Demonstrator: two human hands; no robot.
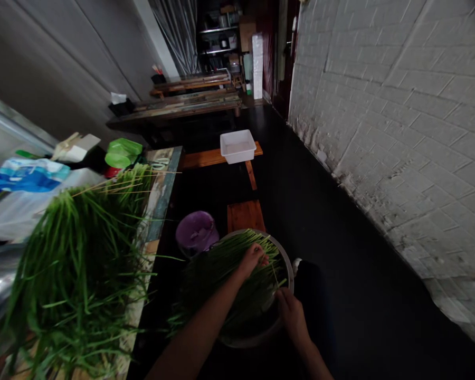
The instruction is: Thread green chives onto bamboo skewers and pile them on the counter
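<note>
A wide round metal basin (290,264) sits low in front of me, filled with long green garlic chives (221,269), their pale cut ends toward the upper right. Over these ends is my left hand (253,258), its fingers pinched on a few stalks, partly hidden. My right hand (291,309) is at the basin's right rim, closed on a thin pale stick or stalk (276,275) that points up toward my left hand. On the table to the left, more garlic chives (83,248) lie heaped, with thin wooden skewers (111,184) across their ends.
A purple bucket (197,232) stands beside the basin, near a wooden stool (245,215). A white plastic tub (237,146) rests on a bench (201,158). Scissors (160,163) and a green plastic bag (122,152) lie on the table (158,211). A brick wall (399,132) runs along the right.
</note>
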